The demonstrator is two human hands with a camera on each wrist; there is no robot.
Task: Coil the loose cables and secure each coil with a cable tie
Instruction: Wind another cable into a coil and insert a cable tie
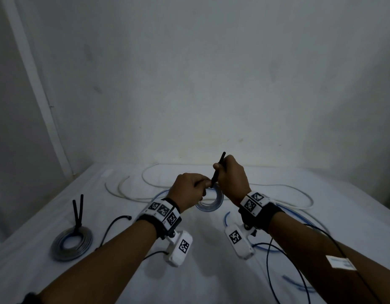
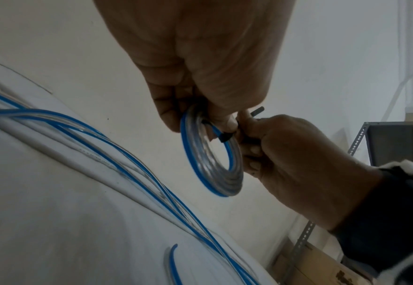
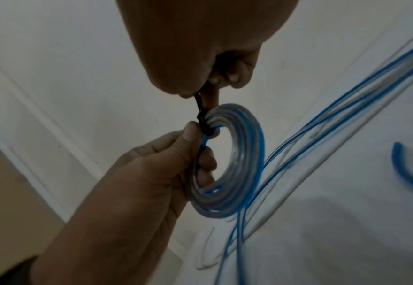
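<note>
A small coil of clear cable with a blue stripe (image 1: 211, 202) (image 2: 210, 162) (image 3: 239, 165) is held above the white table. My left hand (image 1: 189, 191) (image 3: 166, 164) grips the coil's rim, thumb on top and fingers through the hole. A black cable tie (image 1: 218, 170) (image 3: 201, 113) (image 2: 226, 137) is wrapped round the coil's top. My right hand (image 1: 231, 176) (image 2: 273, 146) pinches the tie's tail, which sticks up past its knuckles.
At the left lies a second coil (image 1: 71, 242) bound with a black tie whose ends stand up. Loose white cable (image 1: 128, 189) and blue-striped cable (image 1: 299, 218) (image 2: 103, 154) (image 3: 322, 125) sprawl over the white table (image 1: 211, 270). A black wire (image 1: 115, 224) runs by my left wrist. A wall stands close behind.
</note>
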